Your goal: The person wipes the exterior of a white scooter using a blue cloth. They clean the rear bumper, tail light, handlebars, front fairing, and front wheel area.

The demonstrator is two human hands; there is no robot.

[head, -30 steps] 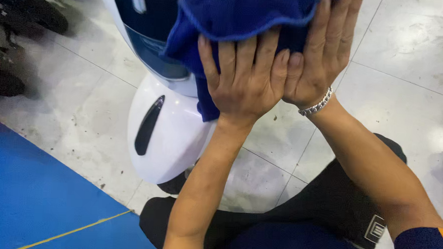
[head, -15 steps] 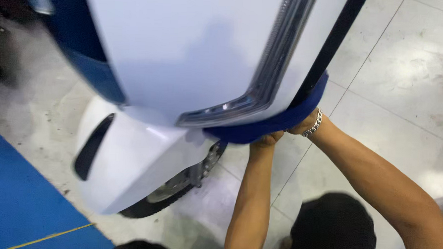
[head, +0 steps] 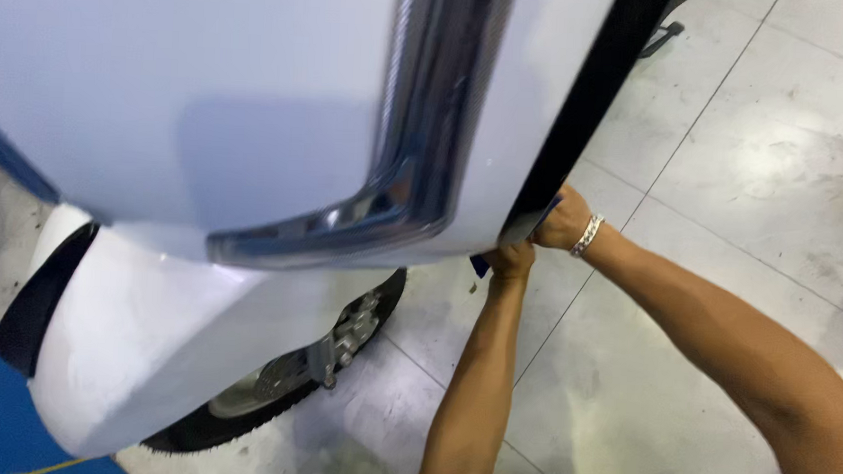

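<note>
Cloth: a blue cloth [head: 478, 264], almost all hidden; only a small corner shows under the lower right edge of the white panel [head: 209, 114], at the black trim [head: 579, 111].
Cloth direction: too little shows to tell its long axis or where it points; the visible corner hangs down toward the floor [head: 747, 166].
Left hand: the left hand [head: 510, 260] is under the panel edge, fingers hidden behind it; I cannot tell if they pinch the cloth or only press it.
Right hand: the right hand [head: 562, 226], with a bracelet [head: 587, 235], touches the trim just beside the left one; its grip is hidden as well.
Risk: the cloth could slip out and fall, because both hands work unseen behind the edge.
Risk: the bracelet could scratch the trim, since it is very near.
Around: wheel [head: 282, 392] and fender [head: 132, 348] below, well apart from the hands.
</note>
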